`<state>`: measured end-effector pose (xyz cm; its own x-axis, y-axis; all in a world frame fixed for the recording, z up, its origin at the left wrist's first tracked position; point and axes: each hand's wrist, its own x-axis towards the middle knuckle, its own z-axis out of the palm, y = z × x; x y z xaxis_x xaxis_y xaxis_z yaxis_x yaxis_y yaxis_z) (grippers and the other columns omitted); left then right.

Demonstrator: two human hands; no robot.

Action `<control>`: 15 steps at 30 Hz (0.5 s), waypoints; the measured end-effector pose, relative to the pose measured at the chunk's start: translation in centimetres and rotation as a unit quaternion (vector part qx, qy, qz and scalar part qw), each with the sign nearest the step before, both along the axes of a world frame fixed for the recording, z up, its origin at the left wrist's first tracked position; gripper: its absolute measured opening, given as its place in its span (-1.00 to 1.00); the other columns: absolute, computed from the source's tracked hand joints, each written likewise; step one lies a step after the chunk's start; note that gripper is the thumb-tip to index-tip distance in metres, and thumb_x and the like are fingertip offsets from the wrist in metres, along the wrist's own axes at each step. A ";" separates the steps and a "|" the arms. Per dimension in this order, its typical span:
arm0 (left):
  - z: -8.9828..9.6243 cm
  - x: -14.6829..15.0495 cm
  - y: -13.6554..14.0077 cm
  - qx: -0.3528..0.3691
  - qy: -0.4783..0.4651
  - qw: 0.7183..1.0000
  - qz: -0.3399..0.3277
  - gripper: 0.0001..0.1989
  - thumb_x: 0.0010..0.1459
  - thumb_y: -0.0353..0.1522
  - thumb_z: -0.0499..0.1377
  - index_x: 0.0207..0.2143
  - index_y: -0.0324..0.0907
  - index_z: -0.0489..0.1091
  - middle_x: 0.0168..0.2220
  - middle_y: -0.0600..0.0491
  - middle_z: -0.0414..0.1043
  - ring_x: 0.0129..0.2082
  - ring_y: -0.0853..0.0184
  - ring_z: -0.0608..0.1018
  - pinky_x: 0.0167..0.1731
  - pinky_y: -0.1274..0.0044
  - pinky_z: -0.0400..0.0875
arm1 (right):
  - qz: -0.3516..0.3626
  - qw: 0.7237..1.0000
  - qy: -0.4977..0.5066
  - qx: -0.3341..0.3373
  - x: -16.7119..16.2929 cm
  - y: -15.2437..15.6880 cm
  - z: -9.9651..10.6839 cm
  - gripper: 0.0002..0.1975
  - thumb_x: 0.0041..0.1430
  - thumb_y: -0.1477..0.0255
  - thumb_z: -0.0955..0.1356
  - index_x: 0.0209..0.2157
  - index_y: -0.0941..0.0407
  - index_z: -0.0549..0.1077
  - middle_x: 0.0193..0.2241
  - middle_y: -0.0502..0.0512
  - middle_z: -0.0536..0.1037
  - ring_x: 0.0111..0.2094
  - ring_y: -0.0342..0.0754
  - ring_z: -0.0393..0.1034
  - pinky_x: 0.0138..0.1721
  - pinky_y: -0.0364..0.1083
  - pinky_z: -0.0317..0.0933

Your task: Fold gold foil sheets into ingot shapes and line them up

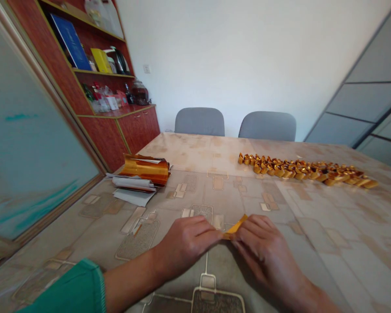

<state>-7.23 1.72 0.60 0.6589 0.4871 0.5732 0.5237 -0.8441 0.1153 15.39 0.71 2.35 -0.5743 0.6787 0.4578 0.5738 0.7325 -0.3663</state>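
Note:
Between my two hands, just over the tabletop, is a small piece of gold foil paper (237, 226), partly folded. My left hand (190, 239) pinches its left end between thumb and fingers. At the other end, my right hand (263, 243) grips it, its curled fingers hiding part of the paper. A stack of curled gold foil sheets (146, 169) with white backs lies at the left of the table. Rows of folded gold paper pieces (299, 169) sit at the far right.
A patterned cloth covers the table (195, 156). Two grey chairs (200, 121) stand behind its far edge, against a white wall. To the left are a red-brown cabinet (130, 126) with bottles and boxes on its shelves, and a frosted glass panel (35, 143).

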 end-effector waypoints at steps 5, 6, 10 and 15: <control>0.3 -0.4 0.2 -0.010 -0.016 1.000 -0.003 -0.81 0.37 -0.45 0.05 -0.24 -0.21 0.46 -0.42 0.07 0.49 -0.45 0.39 0.46 -0.44 0.56 0.33 | 0.001 1.000 0.009 0.026 0.2 0.2 0.4 -0.74 0.35 0.50 0.26 -0.46 0.11 0.40 -0.52 0.02 0.43 -0.41 -0.03 0.25 -0.31 -0.04 0.05; 0.3 -0.5 0.2 -0.014 -0.020 1.000 -0.007 -0.82 0.37 -0.45 0.05 -0.23 -0.22 0.46 -0.41 0.06 0.50 -0.45 0.38 0.46 -0.44 0.56 0.33 | 0.005 1.000 0.011 0.025 0.2 0.3 0.4 -0.75 0.36 0.50 0.26 -0.44 0.11 0.42 -0.52 0.02 0.44 -0.41 -0.03 0.25 -0.31 -0.04 0.06; 0.6 -0.9 0.1 -0.075 -0.072 0.995 -0.001 -0.83 0.34 -0.46 0.06 -0.22 -0.22 0.47 -0.40 0.04 0.49 -0.42 0.37 0.47 -0.40 0.55 0.33 | 0.039 0.999 0.034 -0.002 0.9 0.6 0.6 -0.85 0.36 0.48 0.30 -0.20 0.05 0.52 -0.41 0.03 0.55 -0.36 -0.02 0.33 -0.29 -0.03 0.13; 1.4 -0.9 0.3 -0.289 -0.256 0.915 0.115 -0.87 0.18 -0.45 0.10 -0.42 -0.20 0.41 -0.49 0.10 0.41 -0.47 0.40 0.44 -0.44 0.58 0.30 | -0.041 0.982 0.159 -0.094 2.0 1.3 -0.2 -0.89 0.31 0.42 0.35 -0.29 0.04 0.54 -0.40 0.04 0.56 -0.33 -0.01 0.39 -0.28 -0.03 0.20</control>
